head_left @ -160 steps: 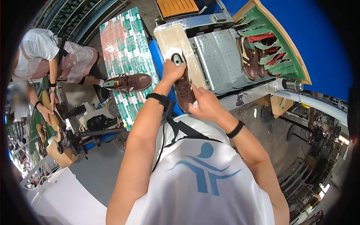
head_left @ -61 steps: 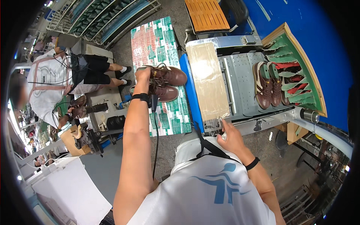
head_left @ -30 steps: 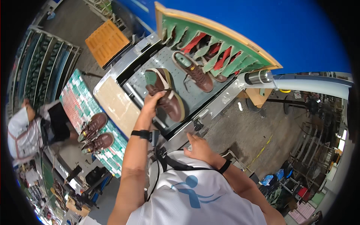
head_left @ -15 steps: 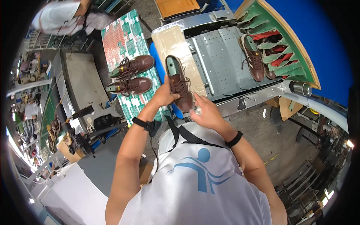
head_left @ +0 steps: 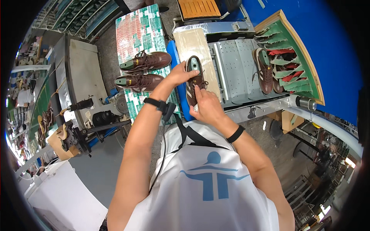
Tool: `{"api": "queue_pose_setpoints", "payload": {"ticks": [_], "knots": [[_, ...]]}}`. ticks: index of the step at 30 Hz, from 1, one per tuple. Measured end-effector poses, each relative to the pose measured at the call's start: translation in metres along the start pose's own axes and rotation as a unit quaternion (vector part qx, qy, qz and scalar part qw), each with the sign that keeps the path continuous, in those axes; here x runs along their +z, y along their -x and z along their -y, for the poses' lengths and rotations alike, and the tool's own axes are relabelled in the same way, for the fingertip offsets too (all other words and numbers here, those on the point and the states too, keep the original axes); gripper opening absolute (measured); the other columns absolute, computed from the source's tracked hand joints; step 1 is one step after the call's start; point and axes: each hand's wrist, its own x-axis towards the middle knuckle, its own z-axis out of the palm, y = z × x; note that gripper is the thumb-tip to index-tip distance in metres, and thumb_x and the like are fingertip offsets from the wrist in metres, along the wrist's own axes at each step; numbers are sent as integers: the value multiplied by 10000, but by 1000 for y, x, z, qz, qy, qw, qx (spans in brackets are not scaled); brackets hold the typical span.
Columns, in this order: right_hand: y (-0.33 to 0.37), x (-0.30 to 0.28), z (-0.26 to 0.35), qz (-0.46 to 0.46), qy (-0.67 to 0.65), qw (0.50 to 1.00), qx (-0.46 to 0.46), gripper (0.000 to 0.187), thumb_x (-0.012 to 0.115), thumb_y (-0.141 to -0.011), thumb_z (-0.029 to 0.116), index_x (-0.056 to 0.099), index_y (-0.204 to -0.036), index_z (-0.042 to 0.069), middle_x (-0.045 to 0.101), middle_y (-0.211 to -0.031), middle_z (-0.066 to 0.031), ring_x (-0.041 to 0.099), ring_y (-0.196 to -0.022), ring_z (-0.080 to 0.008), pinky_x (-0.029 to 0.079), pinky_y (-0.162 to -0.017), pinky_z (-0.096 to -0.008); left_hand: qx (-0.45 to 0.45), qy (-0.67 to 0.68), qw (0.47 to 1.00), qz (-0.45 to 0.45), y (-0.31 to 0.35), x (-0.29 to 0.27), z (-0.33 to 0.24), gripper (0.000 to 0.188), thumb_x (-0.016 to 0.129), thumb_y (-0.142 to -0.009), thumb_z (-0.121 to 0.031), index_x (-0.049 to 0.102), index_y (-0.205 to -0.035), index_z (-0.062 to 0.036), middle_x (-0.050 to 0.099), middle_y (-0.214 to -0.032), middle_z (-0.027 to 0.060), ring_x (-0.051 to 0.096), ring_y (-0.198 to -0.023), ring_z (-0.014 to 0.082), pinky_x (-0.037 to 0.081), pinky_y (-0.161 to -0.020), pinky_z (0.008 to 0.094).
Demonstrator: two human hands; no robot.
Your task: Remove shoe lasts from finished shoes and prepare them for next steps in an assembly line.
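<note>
A grey perforated work table [head_left: 239,69] was seen up front, with a patterned mat [head_left: 138,34] to its left where two finished-looking brown shoes [head_left: 144,61] were parked. Over the tan board [head_left: 192,42], a third brown shoe [head_left: 194,81] was being held. It was cupped at the heel end by the left hand [head_left: 177,75], fingers curled round it, while the right hand [head_left: 206,104] was pressed against its side just below, fingertips pinched in close. Probably best done with the shoe kept steady and the pressure kept even along the edge.
</note>
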Motion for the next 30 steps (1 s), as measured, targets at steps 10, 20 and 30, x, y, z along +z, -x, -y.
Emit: {"api": "queue_pose_setpoints", "payload": {"ticks": [10,20,30], "knots": [[-26,0,17,92,-153,981,74,618,741,-837,365,644,-1199,-127,730,-1029,-298,739,-950,-473,604,-854,-544,-40,-13,999,-26,-24,9,12,693,957,-886,-338,692,-1352,101,779,-1250,195,758,-1081,219,608,-923,359],[7,-14,16,20,-193,972,130,747,758,-869,314,561,-1465,-92,702,-1072,-242,714,-999,-427,584,-898,-507,-29,93,994,-42,-32,26,27,681,886,-949,-308,621,-1438,84,768,-1267,185,746,-1129,226,598,-959,375],[17,-37,-3,23,-63,992,110,754,741,-862,327,581,-1426,-148,700,-1053,-285,715,-976,-448,592,-890,-515,-107,-88,970,-198,-54,61,18,940,779,-880,-406,391,-1570,101,562,-1495,366,558,-1420,494,462,-1206,491]]}}
